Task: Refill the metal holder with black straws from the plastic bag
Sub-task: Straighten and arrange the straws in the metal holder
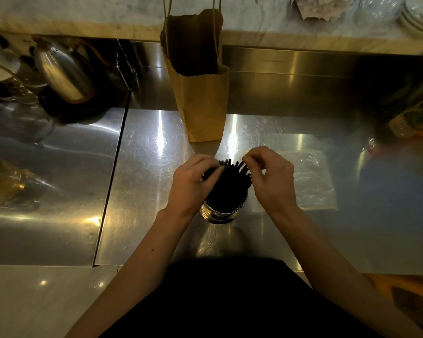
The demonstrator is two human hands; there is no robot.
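I see both hands working at the top of the metal holder (222, 211), which stands upright on the steel counter (144, 191) directly below my fingertips. The left hand (192, 184) curls its fingers (215, 167) against the left side of the black straws (227, 181), touching the tips there. The right hand (271, 176) has thumb and forefinger pinched nearly closed on the upper ends of 1 or 2 straws at the right of the bunch; I cannot tell exactly how many. The straws fill the holder densely and fan outward at the top, their cut ends uneven in height, matte black against the shiny cylinder. The plastic bag (313, 181) lies flat, clear and crinkled, just right of the right hand's knuckles. A brown paper bag (203, 98) stands beyond the fingertips, and a metal kettle (61, 71) sits well off to the left.
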